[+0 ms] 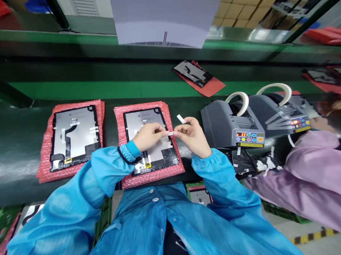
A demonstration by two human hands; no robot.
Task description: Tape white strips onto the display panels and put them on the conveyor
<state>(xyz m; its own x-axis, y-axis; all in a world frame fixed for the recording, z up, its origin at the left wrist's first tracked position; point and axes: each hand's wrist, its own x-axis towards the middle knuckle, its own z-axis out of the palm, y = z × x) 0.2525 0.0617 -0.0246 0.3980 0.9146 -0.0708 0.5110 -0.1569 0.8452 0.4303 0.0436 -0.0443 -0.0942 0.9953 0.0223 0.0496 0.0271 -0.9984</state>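
Observation:
My left hand (148, 136) and my right hand (191, 136) meet above a tablet back panel (151, 140) that lies on a pink bubble-wrap sheet (121, 118). Both hands pinch a short strip of white tape (171, 133) stretched between their fingertips. A second white tape piece (180, 119) sticks up from my right hand's fingers. Both arms wear blue sleeves.
Another tablet panel (74, 137) on pink bubble wrap lies to the left. Two grey tape dispensers (230, 126) (281, 116) stand to the right, where a person in a purple sleeve (318, 173) works. A further panel (192, 73) rests on the green conveyor behind.

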